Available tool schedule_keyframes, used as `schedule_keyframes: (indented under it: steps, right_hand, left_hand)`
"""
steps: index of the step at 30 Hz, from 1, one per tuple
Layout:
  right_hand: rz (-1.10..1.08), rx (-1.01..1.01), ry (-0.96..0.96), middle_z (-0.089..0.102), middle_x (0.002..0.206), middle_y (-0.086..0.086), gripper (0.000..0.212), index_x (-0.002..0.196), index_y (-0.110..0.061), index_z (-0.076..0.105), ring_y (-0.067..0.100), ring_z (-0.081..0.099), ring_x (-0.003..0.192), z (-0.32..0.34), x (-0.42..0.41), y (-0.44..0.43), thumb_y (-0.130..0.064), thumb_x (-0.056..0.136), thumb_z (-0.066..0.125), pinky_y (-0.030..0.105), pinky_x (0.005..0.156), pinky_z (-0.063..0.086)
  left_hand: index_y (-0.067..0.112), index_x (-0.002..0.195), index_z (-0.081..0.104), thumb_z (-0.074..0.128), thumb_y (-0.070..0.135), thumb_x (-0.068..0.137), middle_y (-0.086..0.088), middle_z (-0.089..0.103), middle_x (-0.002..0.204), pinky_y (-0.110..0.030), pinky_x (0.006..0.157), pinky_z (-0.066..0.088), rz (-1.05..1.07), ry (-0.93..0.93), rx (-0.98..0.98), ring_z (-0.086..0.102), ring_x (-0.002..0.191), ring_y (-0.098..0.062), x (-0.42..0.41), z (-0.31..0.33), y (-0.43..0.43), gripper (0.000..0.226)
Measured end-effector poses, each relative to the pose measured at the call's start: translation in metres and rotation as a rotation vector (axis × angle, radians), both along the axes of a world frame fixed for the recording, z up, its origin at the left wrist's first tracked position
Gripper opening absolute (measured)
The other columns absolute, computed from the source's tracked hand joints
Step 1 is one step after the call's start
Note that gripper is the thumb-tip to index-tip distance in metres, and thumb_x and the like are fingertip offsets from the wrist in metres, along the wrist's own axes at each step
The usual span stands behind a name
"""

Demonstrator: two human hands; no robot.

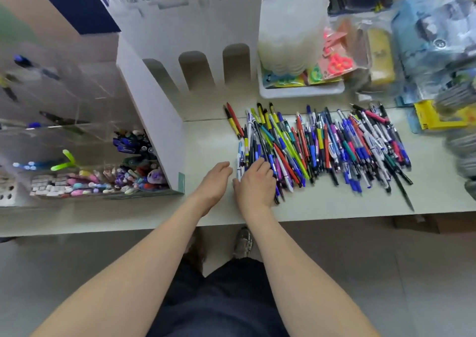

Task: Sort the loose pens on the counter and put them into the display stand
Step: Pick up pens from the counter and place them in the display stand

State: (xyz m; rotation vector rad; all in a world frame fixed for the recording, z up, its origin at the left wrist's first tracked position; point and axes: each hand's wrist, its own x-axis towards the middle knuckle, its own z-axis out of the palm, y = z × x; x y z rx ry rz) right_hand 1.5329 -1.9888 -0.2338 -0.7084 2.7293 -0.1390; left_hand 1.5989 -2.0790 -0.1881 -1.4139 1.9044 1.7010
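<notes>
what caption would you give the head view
Right hand on the loose pens, left hand beside it, white display stand nearby.

— Where are the pens (322,146)?
— In one dense, many-coloured heap on the counter (206,141), mostly side by side, overlapping
— And the display stand (154,104)?
— White, upright, just left of the heap, with three arched cut-outs in its front

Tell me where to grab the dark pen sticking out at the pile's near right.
Pinch the dark pen by its free near end, from above on the near side. That end lies alone on the counter; its far half runs in among the pile of pens, so a mid-barrel grip would likely snag neighbours.
</notes>
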Motion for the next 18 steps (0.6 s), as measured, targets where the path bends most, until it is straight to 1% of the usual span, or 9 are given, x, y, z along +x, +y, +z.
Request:
schedule_keyframes:
  steps: [2, 4, 6, 7, 9, 12, 14, 16, 18]
  right_hand:
    - [-0.029, 0.021, 0.021, 0.057, 0.135, 0.021, 0.084, 0.148, 0.010, 0.037, 0.030, 0.062, 0.117, -0.008, 0.004, -0.011, -0.045, 0.094, 0.073, 0.035, 0.097, 0.054]
    - [-0.025, 0.048, 0.008, 0.062, 0.125, 0.017, 0.057, 0.140, 0.008, 0.047, 0.027, 0.065, 0.108, -0.010, 0.008, -0.020, -0.028, 0.099, 0.063, 0.033, 0.090, 0.053]
    - [-0.023, 0.088, -0.061, 0.064, 0.114, 0.012, 0.039, 0.132, 0.005, 0.056, 0.024, 0.065, 0.098, -0.005, 0.009, -0.028, -0.020, 0.102, 0.053, 0.030, 0.080, 0.052]
    - [-0.023, 0.109, -0.101, 0.064, 0.111, 0.011, 0.035, 0.129, 0.004, 0.058, 0.023, 0.066, 0.094, -0.002, 0.008, -0.031, -0.018, 0.103, 0.051, 0.029, 0.076, 0.052]
    - [-0.027, 0.142, -0.171, 0.063, 0.114, 0.015, 0.036, 0.132, 0.009, 0.055, 0.024, 0.068, 0.092, -0.002, 0.005, -0.037, -0.015, 0.106, 0.047, 0.029, 0.073, 0.055]
    - [-0.032, 0.128, -0.152, 0.060, 0.126, 0.023, 0.047, 0.147, 0.015, 0.036, 0.029, 0.071, 0.098, -0.007, -0.003, -0.043, -0.013, 0.110, 0.040, 0.032, 0.071, 0.059]
    - [0.019, 0.147, -0.100, 0.058, 0.130, 0.027, 0.050, 0.150, 0.014, 0.027, 0.033, 0.072, 0.103, -0.010, -0.008, -0.044, -0.015, 0.111, 0.039, 0.035, 0.072, 0.060]
    - [0.043, 0.182, -0.091, 0.057, 0.133, 0.030, 0.053, 0.150, 0.012, 0.025, 0.035, 0.072, 0.106, -0.008, -0.012, -0.043, -0.017, 0.110, 0.044, 0.037, 0.070, 0.059]
    - [0.053, 0.229, -0.118, 0.059, 0.131, 0.028, 0.057, 0.149, 0.011, 0.026, 0.033, 0.071, 0.106, -0.006, -0.016, -0.041, -0.015, 0.106, 0.054, 0.037, 0.061, 0.052]
  left_hand:
    - [0.020, 0.160, 0.043, 0.041, 0.031, 0.110, 0.004, 0.042, 0.165, -0.043, 0.127, 0.029, 0.021, -0.009, -0.005, 0.042, 0.148, -0.020, 0.000, -0.001, -0.003, 0.051]
    - [0.024, 0.155, 0.050, 0.042, 0.033, 0.108, 0.005, 0.047, 0.162, -0.043, 0.126, 0.032, 0.043, -0.014, 0.000, 0.046, 0.144, -0.018, 0.003, -0.004, -0.007, 0.048]
    - [0.031, 0.133, 0.066, 0.042, 0.036, 0.104, 0.008, 0.059, 0.148, -0.044, 0.123, 0.037, 0.059, -0.010, 0.000, 0.054, 0.131, -0.012, 0.004, -0.008, -0.009, 0.038]
    - [0.032, 0.123, 0.069, 0.041, 0.037, 0.103, 0.009, 0.063, 0.141, -0.044, 0.121, 0.039, 0.065, -0.004, 0.003, 0.056, 0.128, -0.010, 0.005, -0.009, -0.011, 0.035]
    - [0.030, 0.122, 0.067, 0.040, 0.036, 0.107, 0.008, 0.062, 0.140, -0.041, 0.119, 0.039, 0.098, 0.005, 0.008, 0.056, 0.129, -0.012, 0.004, -0.004, -0.011, 0.031]
    - [0.025, 0.146, 0.056, 0.040, 0.035, 0.111, 0.004, 0.055, 0.149, -0.037, 0.115, 0.037, 0.120, -0.004, 0.008, 0.052, 0.135, -0.021, 0.008, -0.002, -0.013, 0.040]
    - [0.023, 0.156, 0.048, 0.040, 0.035, 0.110, 0.003, 0.050, 0.158, -0.039, 0.122, 0.034, 0.106, -0.021, 0.007, 0.049, 0.142, -0.022, 0.010, -0.003, -0.016, 0.048]
    - [0.023, 0.159, 0.045, 0.038, 0.033, 0.110, 0.002, 0.049, 0.159, -0.038, 0.122, 0.034, 0.096, -0.025, 0.009, 0.049, 0.143, -0.021, 0.011, -0.003, -0.018, 0.050]
    - [0.022, 0.158, 0.047, 0.038, 0.028, 0.111, 0.000, 0.055, 0.151, -0.032, 0.111, 0.038, 0.080, -0.017, -0.002, 0.054, 0.133, -0.020, 0.010, -0.002, -0.019, 0.047]
